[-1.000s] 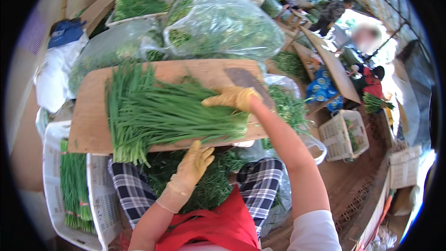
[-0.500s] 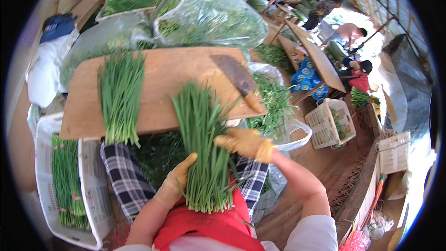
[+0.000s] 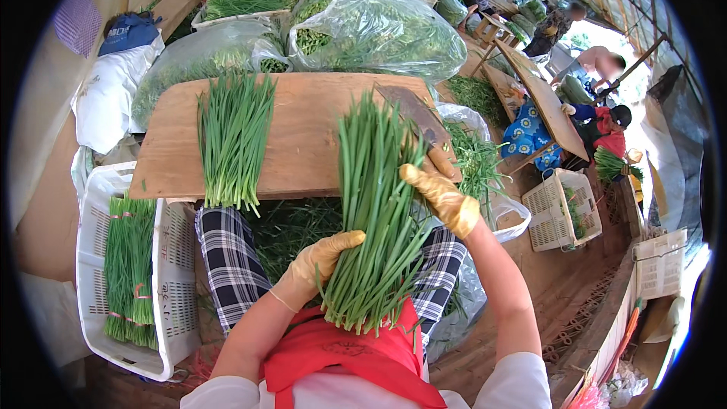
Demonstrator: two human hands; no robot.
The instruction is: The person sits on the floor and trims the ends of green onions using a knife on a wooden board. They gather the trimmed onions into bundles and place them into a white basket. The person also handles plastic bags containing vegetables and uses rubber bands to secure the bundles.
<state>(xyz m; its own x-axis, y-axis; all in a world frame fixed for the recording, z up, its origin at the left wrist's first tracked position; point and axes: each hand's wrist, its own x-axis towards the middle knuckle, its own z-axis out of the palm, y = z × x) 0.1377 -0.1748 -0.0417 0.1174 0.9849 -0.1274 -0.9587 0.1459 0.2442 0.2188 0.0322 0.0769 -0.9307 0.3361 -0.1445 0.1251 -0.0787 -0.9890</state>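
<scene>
A thick bunch of garlic chives (image 3: 375,204) stands upright in front of my red apron, its pale cut ends low and its tips over the board. My left hand (image 3: 322,261), in a yellowish glove, grips its left side with the thumb across the stems. My right hand (image 3: 443,197), gloved too, has its fingers pressed together against the bunch's right edge; its fingertips are partly hidden. Just beyond that hand a cleaver (image 3: 416,115) with a wooden handle lies on the wooden board (image 3: 303,136). Another loose bunch of chives (image 3: 236,144) lies on the board's left part.
At my left stands a white crate (image 3: 176,280) holding banded chive bunches (image 3: 130,265). Large clear bags (image 3: 386,26) of greens rest behind the board. On the right are trimmings (image 3: 473,163) in a plastic bag and a cream crate (image 3: 562,208). Several people sit farther off.
My right hand has shifted from the front of the bunch to its right edge. The bunch's tips now reach nearer the cleaver. My left hand keeps its grip while the whole view has shifted.
</scene>
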